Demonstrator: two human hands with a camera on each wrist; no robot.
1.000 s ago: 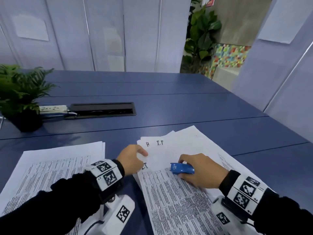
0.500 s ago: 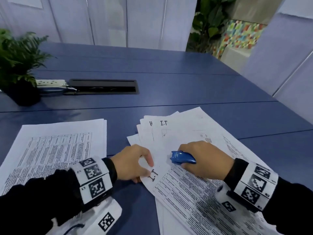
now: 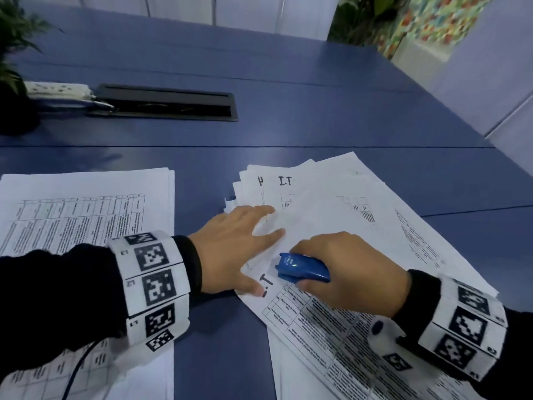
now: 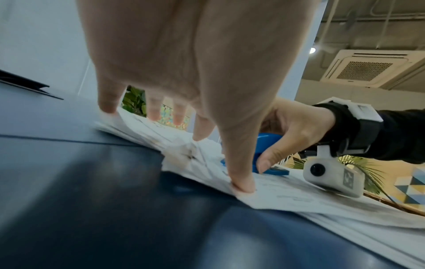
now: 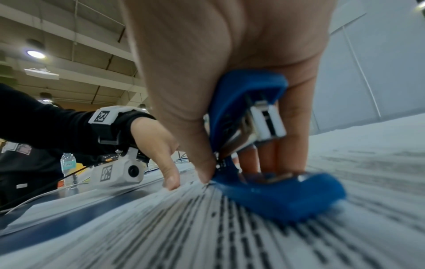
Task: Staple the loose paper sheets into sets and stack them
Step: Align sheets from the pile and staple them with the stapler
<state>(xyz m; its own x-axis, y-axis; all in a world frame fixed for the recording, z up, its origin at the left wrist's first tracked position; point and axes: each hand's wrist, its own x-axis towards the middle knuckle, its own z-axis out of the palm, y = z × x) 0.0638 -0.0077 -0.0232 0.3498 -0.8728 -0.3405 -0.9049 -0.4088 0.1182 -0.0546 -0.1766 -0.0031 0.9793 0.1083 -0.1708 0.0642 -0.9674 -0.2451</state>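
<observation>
Blue tabletop [image 3: 288, 131] fills the scene, with pale partition panels behind it. On its right half a fanned heap of loose paper sheets [image 3: 331, 203] is spread, printed with tables and text, several headed "I.T". A blue stapler [image 3: 301, 268] is stood on the near part of this heap and is gripped by the right hand [image 3: 346, 272], whose fingers and thumb are curled round it; in the right wrist view the stapler's mouth is seen gaping, its base flat on the printed sheet and its top arm raised under the palm. Just beside it, the left hand [image 3: 230, 249] is laid on the heap's left edge with fingers straight and spread, nothing being grasped: the thumb tip is pressed on the corner of the top sheet by the "I.T" heading, and the other fingertips are set down on the sheets farther back, as the left wrist view confirms. The two hands are close together but not touching.

Well apart to the left, a squared stack of printed pages [image 3: 86, 209] is lain flat on the table, partly covered by the left sleeve. Behind it a black cable hatch [image 3: 167, 102] is set into the tabletop, with a white power strip [image 3: 54, 89] at its left end and a potted plant [image 3: 14, 67] at the far left edge.
</observation>
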